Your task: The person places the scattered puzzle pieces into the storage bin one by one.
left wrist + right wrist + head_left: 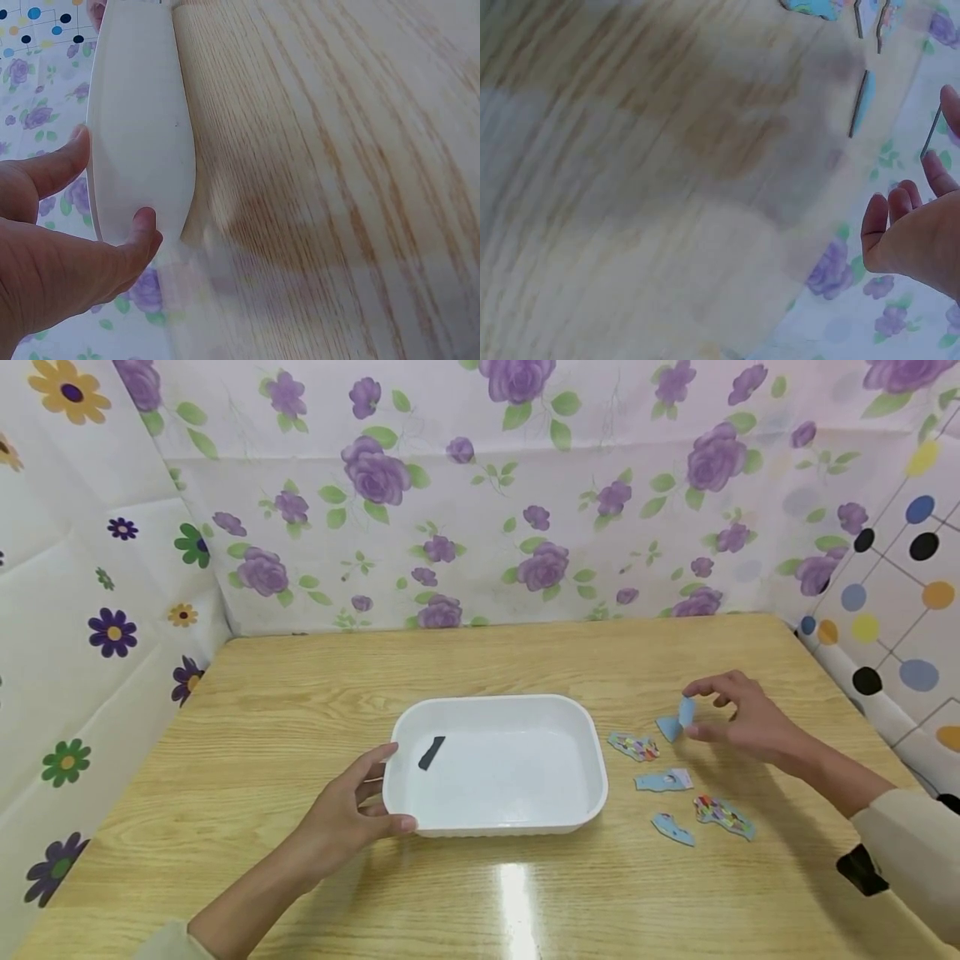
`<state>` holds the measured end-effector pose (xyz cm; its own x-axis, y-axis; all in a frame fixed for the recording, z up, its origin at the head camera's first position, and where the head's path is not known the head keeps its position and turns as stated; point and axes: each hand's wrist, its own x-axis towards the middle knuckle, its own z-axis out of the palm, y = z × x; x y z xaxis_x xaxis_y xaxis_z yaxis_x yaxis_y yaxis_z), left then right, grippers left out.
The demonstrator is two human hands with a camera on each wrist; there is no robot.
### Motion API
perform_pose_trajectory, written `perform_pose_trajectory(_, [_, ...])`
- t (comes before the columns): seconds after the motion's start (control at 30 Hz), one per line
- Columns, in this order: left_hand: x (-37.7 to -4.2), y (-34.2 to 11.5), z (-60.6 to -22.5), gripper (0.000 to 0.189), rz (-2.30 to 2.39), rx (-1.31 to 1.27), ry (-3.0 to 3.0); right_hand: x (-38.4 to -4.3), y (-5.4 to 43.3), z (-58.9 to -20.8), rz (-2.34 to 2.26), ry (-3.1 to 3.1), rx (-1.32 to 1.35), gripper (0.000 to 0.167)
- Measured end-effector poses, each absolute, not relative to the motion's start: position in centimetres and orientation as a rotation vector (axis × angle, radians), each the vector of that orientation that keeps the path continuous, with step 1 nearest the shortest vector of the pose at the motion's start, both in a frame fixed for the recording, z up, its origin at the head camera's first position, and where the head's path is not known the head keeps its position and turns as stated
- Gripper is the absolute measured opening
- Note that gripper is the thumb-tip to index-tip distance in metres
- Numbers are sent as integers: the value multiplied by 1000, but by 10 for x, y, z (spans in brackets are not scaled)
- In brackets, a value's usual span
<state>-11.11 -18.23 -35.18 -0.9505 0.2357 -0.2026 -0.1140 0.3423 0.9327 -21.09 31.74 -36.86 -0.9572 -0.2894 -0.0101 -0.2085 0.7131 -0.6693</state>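
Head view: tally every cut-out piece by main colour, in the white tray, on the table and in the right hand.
Mainly light-blue pieces: 4
Multicoloured pieces: 2
Black piece: 1
Total: 7

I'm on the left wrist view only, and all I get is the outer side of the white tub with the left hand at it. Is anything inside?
Observer: Yes. In the head view a small black piece lies in the left part of the white tub.
Operator: Good. What does the right hand have?
Observer: It pinches a light blue piece between the fingers and thumb, out to the right of the tub.
Operator: And which loose piece is closest to the tub on that side?
Observer: A multicoloured piece, lying on the table just beyond the tub's right rim.
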Motion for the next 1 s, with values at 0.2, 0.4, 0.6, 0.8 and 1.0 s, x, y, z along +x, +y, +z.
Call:
perform_pose_trajectory(0.2, [-111,-182,-350,96,1642,121,2311,-219,308,-351,-1052,2748,-469,54])
perform_pose_trajectory(0.4, [-112,-181,-351,96,1642,81,2303,-226,300,-337,-1041,2729,-507,53])
perform_pose_trajectory(0.6, [-112,-181,-352,96,1639,92,2310,-229,294,-328,-1031,2719,-543,52])
perform_pose_trajectory(0.8, [-111,-181,-351,96,1633,105,2316,-231,286,-320,-1046,2701,-522,51])
perform_pose_trajectory(1.0, [-111,-183,-351,96,1637,141,2312,-233,273,-310,-1046,2675,-555,47])
